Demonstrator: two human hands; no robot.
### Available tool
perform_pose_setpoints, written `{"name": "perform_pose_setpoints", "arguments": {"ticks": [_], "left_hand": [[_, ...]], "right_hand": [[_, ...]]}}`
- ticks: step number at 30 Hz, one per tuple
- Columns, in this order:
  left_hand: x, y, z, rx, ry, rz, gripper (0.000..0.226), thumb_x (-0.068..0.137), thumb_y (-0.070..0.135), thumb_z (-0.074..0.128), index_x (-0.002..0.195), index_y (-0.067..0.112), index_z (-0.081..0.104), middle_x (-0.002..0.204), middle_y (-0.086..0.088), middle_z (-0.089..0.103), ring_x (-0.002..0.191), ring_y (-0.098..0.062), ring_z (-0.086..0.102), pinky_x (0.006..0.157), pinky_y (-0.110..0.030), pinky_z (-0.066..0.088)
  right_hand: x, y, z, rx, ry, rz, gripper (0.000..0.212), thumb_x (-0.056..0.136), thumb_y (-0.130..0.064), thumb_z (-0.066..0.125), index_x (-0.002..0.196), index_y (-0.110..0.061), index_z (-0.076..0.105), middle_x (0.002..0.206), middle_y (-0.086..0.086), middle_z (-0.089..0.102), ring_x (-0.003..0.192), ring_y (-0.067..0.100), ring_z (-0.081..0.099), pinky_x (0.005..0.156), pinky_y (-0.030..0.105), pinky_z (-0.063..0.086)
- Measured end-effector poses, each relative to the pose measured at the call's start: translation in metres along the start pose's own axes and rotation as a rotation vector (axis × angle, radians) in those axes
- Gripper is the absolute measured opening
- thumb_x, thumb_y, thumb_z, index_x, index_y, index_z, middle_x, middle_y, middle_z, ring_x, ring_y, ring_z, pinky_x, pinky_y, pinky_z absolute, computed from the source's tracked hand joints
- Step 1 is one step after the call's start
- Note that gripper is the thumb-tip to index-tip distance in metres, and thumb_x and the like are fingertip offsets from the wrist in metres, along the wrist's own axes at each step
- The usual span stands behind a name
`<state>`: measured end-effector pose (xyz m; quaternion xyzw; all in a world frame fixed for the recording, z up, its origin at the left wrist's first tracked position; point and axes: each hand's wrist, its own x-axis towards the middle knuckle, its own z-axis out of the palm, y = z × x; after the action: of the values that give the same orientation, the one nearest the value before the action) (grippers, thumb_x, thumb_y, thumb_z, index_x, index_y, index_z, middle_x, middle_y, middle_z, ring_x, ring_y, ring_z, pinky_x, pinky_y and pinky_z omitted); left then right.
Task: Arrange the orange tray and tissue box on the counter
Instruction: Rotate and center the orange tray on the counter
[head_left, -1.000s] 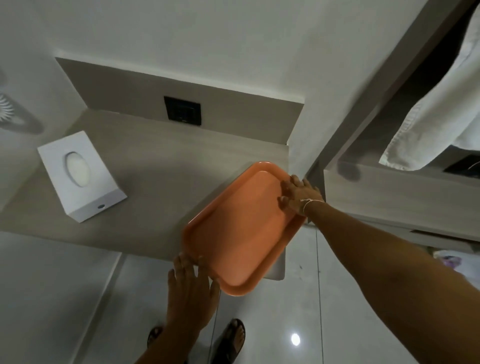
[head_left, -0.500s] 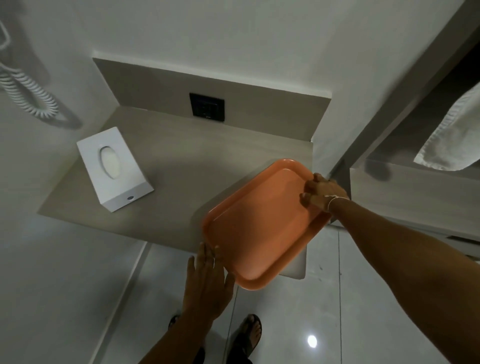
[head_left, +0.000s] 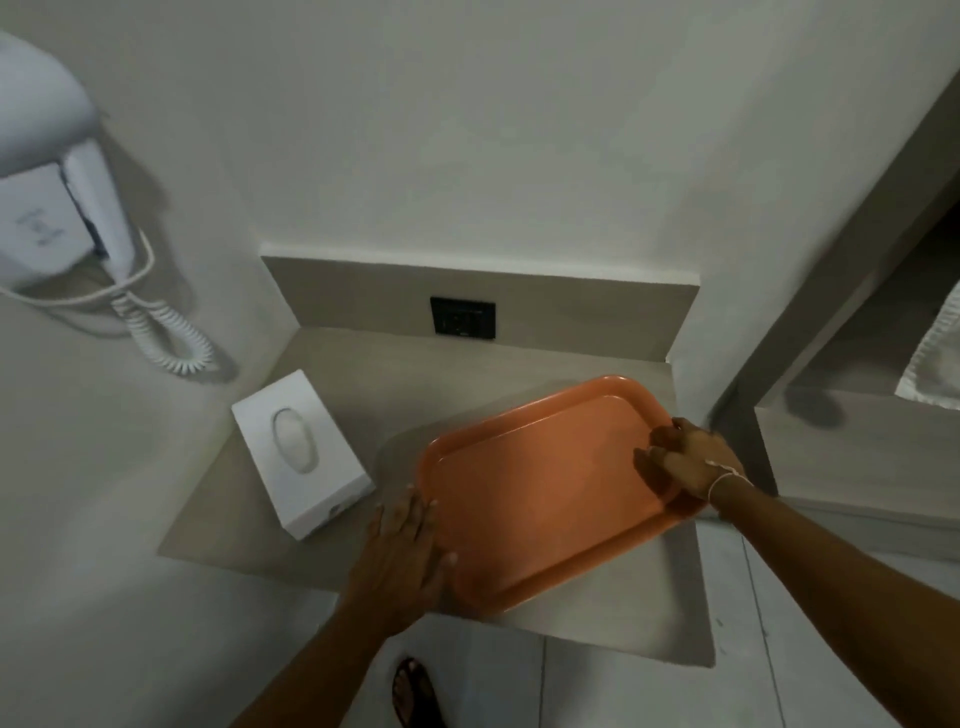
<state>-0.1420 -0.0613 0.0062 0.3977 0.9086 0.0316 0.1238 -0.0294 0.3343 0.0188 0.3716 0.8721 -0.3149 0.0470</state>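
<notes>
The orange tray lies at an angle over the right half of the beige counter. My left hand grips the tray's near-left edge, fingers flat along the rim. My right hand holds the far-right edge, thumb inside the tray. The white tissue box with an oval opening lies flat on the counter's left side, just left of the tray and apart from it.
A wall-mounted white hair dryer with a coiled cord hangs at the left. A black socket plate sits in the backsplash. At right are a wooden shelf and a white towel. Below is tiled floor with my sandal.
The tray has moved further onto the counter and turned flatter, with both hands still on it. The view has tilted up, bringing the hair dryer into sight.
</notes>
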Motion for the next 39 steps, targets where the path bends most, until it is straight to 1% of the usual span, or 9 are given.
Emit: {"name": "perform_pose_setpoints", "arguments": {"ticks": [3,7,10,14,19,23,34,37,39], "left_hand": [[0.032,-0.053,-0.029,0.059,0.027,0.097,0.088,0.087,0.067,0.005,0.149,0.008,0.024,0.159,-0.016,0.024,0.149,-0.032,0.009,0.119,-0.057,0.011],[0.080,-0.120,-0.058,0.105,-0.029,0.162,0.086,0.086,0.070,0.006,0.152,0.015,0.007,0.163,-0.009,0.010,0.150,-0.024,0.001,0.121,-0.053,0.002],[0.120,-0.157,-0.073,0.130,-0.054,0.240,0.084,0.087,0.069,0.010,0.152,0.015,0.005,0.162,-0.011,0.011,0.150,-0.027,0.003,0.121,-0.057,0.002],[0.169,-0.188,-0.078,0.123,-0.076,0.314,0.082,0.089,0.068,0.019,0.151,0.020,-0.002,0.163,-0.010,0.008,0.150,-0.028,0.002,0.120,-0.059,0.004],[0.214,-0.205,-0.075,0.211,-0.085,0.361,0.087,0.085,0.073,0.022,0.149,0.013,0.021,0.159,-0.017,0.023,0.148,-0.033,0.014,0.118,-0.058,0.011],[0.233,-0.215,-0.065,0.221,-0.137,0.390,0.092,0.082,0.076,0.018,0.150,0.014,0.015,0.161,-0.015,0.016,0.149,-0.032,0.006,0.121,-0.056,0.008],[0.241,-0.218,-0.058,0.249,-0.201,0.308,0.098,0.077,0.077,0.008,0.151,0.013,0.008,0.162,-0.015,0.011,0.150,-0.032,0.000,0.122,-0.054,0.002],[0.229,-0.192,-0.059,0.250,-0.115,0.190,0.084,0.088,0.068,0.017,0.151,0.013,0.010,0.162,-0.018,0.010,0.149,-0.036,-0.002,0.120,-0.057,-0.002],[0.209,-0.163,-0.055,0.132,-0.078,0.108,0.078,0.092,0.062,0.021,0.151,0.013,0.008,0.162,-0.018,0.004,0.148,-0.037,-0.007,0.121,-0.057,-0.001]], "right_hand": [[-0.003,-0.027,0.011,0.142,0.034,0.076,0.043,0.082,-0.051,0.061,0.117,-0.027,0.057,0.101,0.003,0.064,0.091,0.028,0.061,0.082,0.044,0.052],[-0.001,-0.065,0.033,0.225,0.053,0.153,0.040,0.083,-0.050,0.060,0.116,-0.028,0.059,0.106,0.004,0.066,0.095,0.027,0.060,0.083,0.046,0.052],[0.006,-0.088,0.052,0.286,0.120,0.219,0.037,0.084,-0.047,0.061,0.115,-0.027,0.059,0.106,0.006,0.066,0.091,0.027,0.058,0.078,0.040,0.046],[0.020,-0.108,0.072,0.340,0.182,0.312,0.035,0.085,-0.042,0.062,0.116,-0.025,0.059,0.105,0.007,0.066,0.094,0.030,0.059,0.085,0.046,0.050],[0.036,-0.117,0.080,0.388,0.223,0.365,0.029,0.087,-0.036,0.059,0.114,-0.025,0.061,0.099,0.005,0.064,0.088,0.027,0.055,0.079,0.039,0.045],[0.046,-0.122,0.082,0.400,0.231,0.373,0.031,0.089,-0.033,0.057,0.118,-0.023,0.062,0.102,0.008,0.066,0.092,0.030,0.057,0.085,0.044,0.049],[0.054,-0.124,0.093,0.362,0.162,0.353,0.044,0.090,-0.031,0.058,0.132,-0.019,0.054,0.128,0.015,0.062,0.114,0.039,0.056,0.099,0.051,0.046],[0.042,-0.127,0.092,0.200,0.162,0.252,0.054,0.089,-0.035,0.054,0.139,-0.016,0.045,0.133,0.016,0.056,0.118,0.042,0.052,0.099,0.052,0.046],[0.022,-0.128,0.103,-0.002,0.171,0.110,0.060,0.091,-0.037,0.051,0.146,-0.019,0.036,0.146,0.014,0.045,0.132,0.040,0.041,0.107,0.052,0.039]]}}
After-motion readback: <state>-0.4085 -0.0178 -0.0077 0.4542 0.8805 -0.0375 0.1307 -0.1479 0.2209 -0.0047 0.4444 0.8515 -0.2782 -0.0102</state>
